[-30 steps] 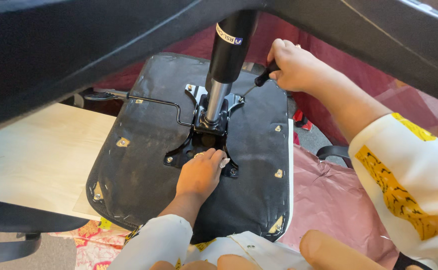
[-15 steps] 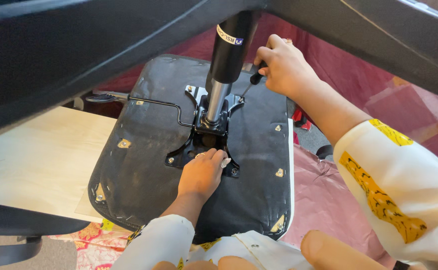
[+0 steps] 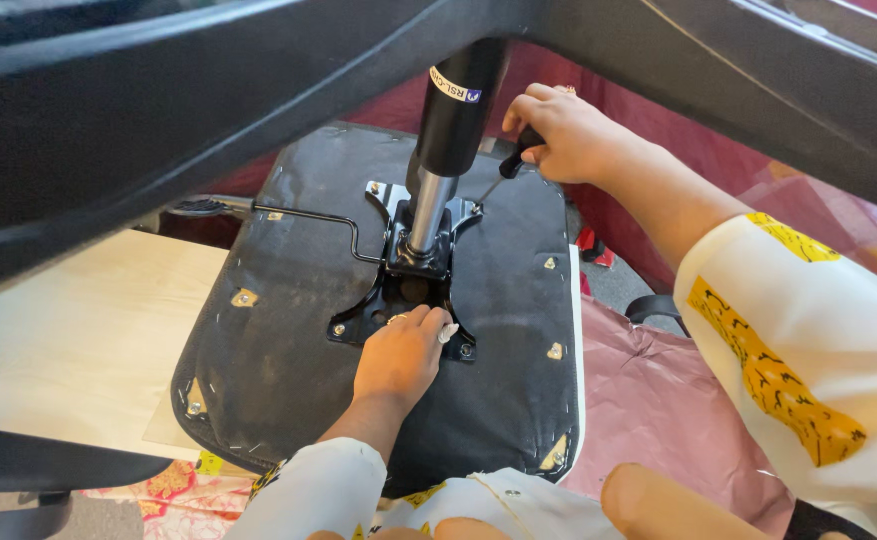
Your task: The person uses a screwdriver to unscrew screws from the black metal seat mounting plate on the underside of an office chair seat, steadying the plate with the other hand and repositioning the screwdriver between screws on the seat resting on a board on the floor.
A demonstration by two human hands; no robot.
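An upturned office-chair seat (image 3: 288,340), black underneath, lies in front of me. A black metal mounting plate (image 3: 398,290) is bolted at its middle, and a gas-lift cylinder (image 3: 448,130) rises from it. My left hand (image 3: 398,355) rests palm down on the near edge of the plate, fingers curled. My right hand (image 3: 568,135) grips a black-handled screwdriver (image 3: 498,178) whose tip points at the plate's far right corner beside the cylinder. Both sleeves are white with yellow print.
Black chair-base legs (image 3: 208,90) cross the top of the view close to the camera. A thin lever rod (image 3: 308,218) runs left from the plate. A pale wooden board (image 3: 58,340) lies at left, pink plastic sheeting (image 3: 658,400) at right.
My right hand with the screwdriver has shifted left and down towards the plate's far corner. My left hand has stayed on the plate.
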